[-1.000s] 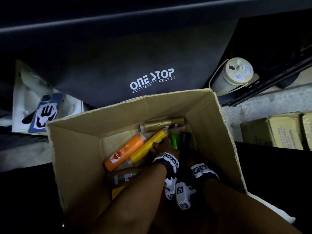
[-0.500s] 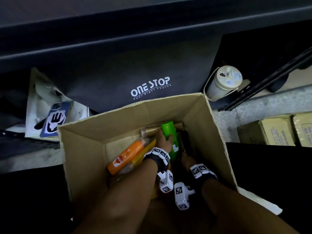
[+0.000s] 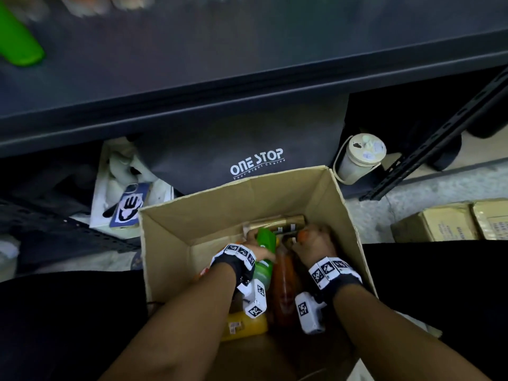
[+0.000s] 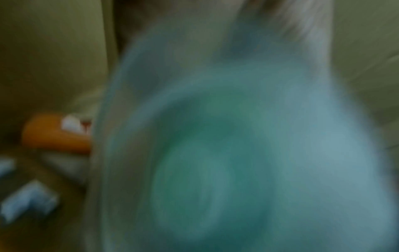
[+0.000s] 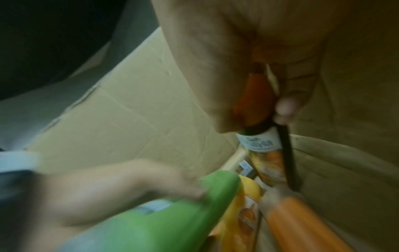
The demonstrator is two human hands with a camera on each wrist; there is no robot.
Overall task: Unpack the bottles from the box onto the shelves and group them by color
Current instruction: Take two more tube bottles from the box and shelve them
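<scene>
An open cardboard box (image 3: 192,224) stands on the floor with several bottles lying in it. My left hand (image 3: 257,250) grips a green bottle (image 3: 266,239) inside the box; that bottle (image 5: 151,218) also fills the lower part of the right wrist view. My right hand (image 3: 316,240) is deeper in the box, fingers curled round an orange-capped bottle (image 5: 252,102) with a white label. A gold bottle (image 3: 277,222) lies against the far wall, an orange one (image 3: 286,281) between my wrists, a yellow one (image 3: 244,325) near me. The left wrist view is a blur.
A dark shelf (image 3: 247,56) runs across the top, with a green bottle (image 3: 16,37) at its left end. Behind the box hangs a dark ONE STOP bag (image 3: 257,160). A white lidded cup (image 3: 360,158) stands right; cartons (image 3: 450,221) sit further right.
My left hand has lifted the green bottle higher in the box. My right hand moved forward onto the orange-capped bottle. My head tilted up, so the shelf came into view.
</scene>
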